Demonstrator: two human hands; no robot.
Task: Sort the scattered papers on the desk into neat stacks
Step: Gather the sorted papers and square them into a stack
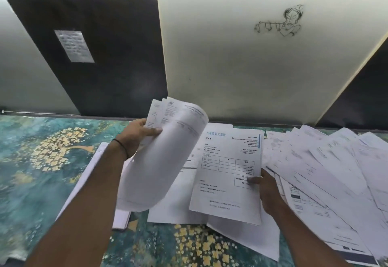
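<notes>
Step in hand: gathering. Left hand [138,132] gripping curled sheaf [163,161], raised above bench [42,161]; right hand [266,189] pinching printed form [226,174] at its right edge, over loose sheets [174,210]. Next, likely: form onto sheaf, edges squared. Obstruction: fanned papers [325,161] overlapping, far right.

Home desk nook: floral teal cloth [42,161], wall panel doodle [281,22], taped note [74,46], invoices [327,161].

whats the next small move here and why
Probably bring the blue-headed sheet, pinched at its edge by the right hand, onto the bundle that the left hand holds raised: both are already in hand, and the fanned papers on the right lie unsorted.
</notes>
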